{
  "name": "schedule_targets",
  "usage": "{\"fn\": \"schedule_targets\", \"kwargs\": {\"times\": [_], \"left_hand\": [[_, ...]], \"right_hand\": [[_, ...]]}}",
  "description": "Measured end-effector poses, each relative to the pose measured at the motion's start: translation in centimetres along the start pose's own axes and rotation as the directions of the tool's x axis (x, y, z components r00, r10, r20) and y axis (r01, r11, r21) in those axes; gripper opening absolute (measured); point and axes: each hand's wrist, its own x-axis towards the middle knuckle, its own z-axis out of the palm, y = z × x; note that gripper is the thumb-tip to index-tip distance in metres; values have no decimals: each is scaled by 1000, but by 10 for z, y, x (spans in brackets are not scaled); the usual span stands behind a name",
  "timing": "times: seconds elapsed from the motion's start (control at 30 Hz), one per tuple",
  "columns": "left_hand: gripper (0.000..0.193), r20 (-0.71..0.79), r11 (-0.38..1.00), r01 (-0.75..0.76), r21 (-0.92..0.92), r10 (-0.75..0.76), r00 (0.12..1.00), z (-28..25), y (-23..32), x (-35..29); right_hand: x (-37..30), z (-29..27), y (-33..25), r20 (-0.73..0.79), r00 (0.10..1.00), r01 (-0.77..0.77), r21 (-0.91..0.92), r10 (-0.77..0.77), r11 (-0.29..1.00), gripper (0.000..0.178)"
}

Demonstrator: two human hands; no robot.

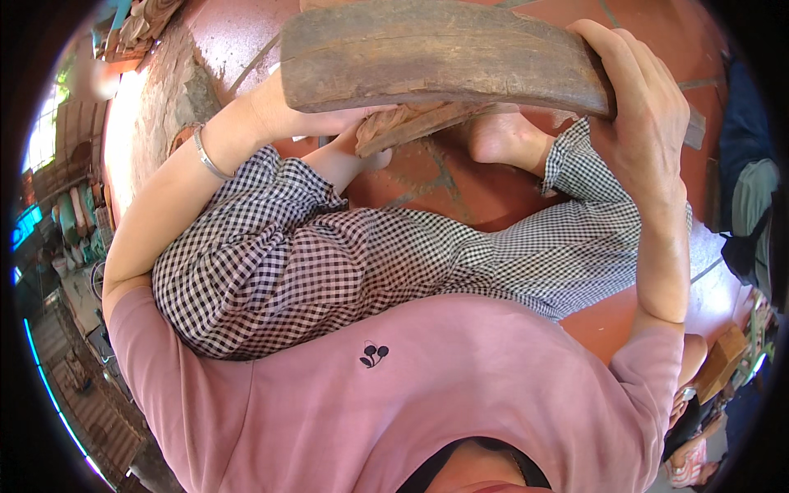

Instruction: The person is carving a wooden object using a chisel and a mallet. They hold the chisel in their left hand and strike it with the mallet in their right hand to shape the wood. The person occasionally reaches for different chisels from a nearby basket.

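Note:
A thick, curved dark-brown wooden board [444, 53] spans the top of the head view, raised in front of me. My right hand [645, 94] is closed round its right end, thumb side toward me and fingers over the far side. At the left end, my left hand [316, 123] grips the board from behind and below; most of its fingers are hidden by the wood. Beneath the board's lower edge shows a reddish-brown carved wooden piece [419, 123], its upper part covered. Whether it touches the board cannot be made out.
My bare foot [505, 140] and checked trouser legs [394, 255] frame the red tiled floor [419, 177]. A rough log [185, 90] lies at the left. Beyond it stand cluttered shelves [78, 222]. At the right edge are dark cloth [740, 123] and part of another person [686, 411].

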Motion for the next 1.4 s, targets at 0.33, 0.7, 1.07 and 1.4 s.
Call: {"fn": "schedule_targets", "kwargs": {"times": [0.33, 0.7, 1.07, 1.4], "left_hand": [[28, 13, 953, -161, 255, 163, 986, -3, 22, 18], [25, 50, 853, 316, -415, -326, 944, -13, 19, 68], [28, 90, 966, 230, -118, -220, 971, -20, 33, 71], [26, 106, 962, 269, -49, -263, 959, -32, 44, 71]], "right_hand": [[-8, 20, 20, -83, 996, -15, 125, 25, 992, 60], [-22, 71, 81, 219, 790, -566, 620, 573, 543, 49], [-35, 73, 75, 104, 844, -443, 686, 525, 577, 59], [6, 9, 46, -32, 934, -207, 764, 356, 611, 38]]}}
